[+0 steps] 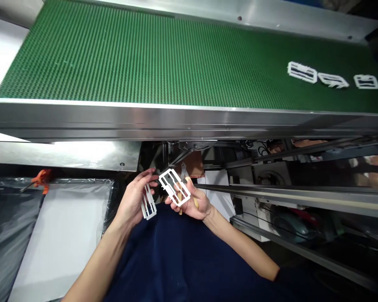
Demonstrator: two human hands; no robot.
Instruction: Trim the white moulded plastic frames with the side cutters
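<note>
White frames [170, 191] are in your hands, in front of your blue shirt [176, 256]. Your left hand [135, 196] pinches one; your right hand [200, 203] pinches another and also holds a tool with yellow handles [196, 203]. Three more frames [334, 78] lie on the green belt [151, 58].

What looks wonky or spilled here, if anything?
Maybe the middle white frame on the green belt: it seems tipped at an angle, while the left frame and right frame beside it look flatter. I see nothing spilled.
</note>
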